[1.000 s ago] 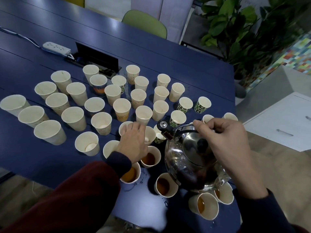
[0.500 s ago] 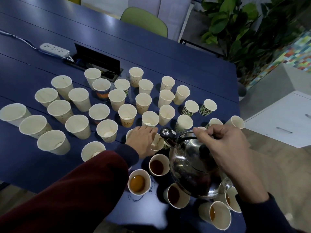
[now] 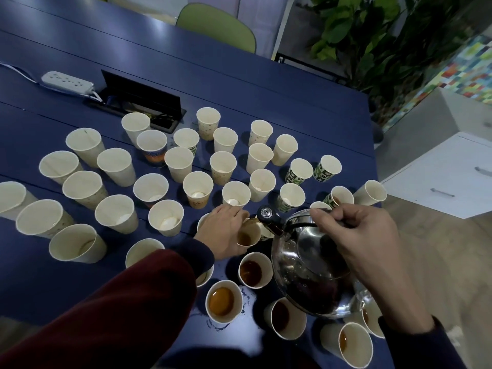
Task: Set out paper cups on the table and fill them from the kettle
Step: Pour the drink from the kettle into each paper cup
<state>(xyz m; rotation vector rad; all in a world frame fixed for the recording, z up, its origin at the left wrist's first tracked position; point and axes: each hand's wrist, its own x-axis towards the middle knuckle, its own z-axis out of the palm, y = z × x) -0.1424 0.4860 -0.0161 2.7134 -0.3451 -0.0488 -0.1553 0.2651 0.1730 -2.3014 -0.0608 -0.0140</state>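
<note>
I have the right hand [image 3: 354, 235] curled tight round the top handle of the kettle [image 3: 306, 278], holding it off the counter [image 3: 239, 83] and tipped forward so the spout [image 3: 266, 217] points down at the cup at the spout [image 3: 249, 234]. The left hand [image 3: 223, 231] is wrapped round that cup's side. I judge this is to steady it, since light paper would skid or topple under a stream, and the cup seems to lean a little toward the spout. Brown liquid shows in its bottom, so I take this to be mid-pour, though I can't make out the stream itself.

The filled cups [image 3: 223, 302] sit in the nearest rows, under and beside the kettle, with some partly hidden by its body. The empty cups [image 3: 114, 166] spread away to the left and the far side, standing close but mostly not touching, which leaves room to bring the spout in. From what shows, most are not yet filled. Droplets [image 3: 247, 296] on the counter among the full ones tell me spills are the risk — a slow tilt suits. A power strip [image 3: 68, 81] lies at the far left, well apart from the wet patch.
</note>
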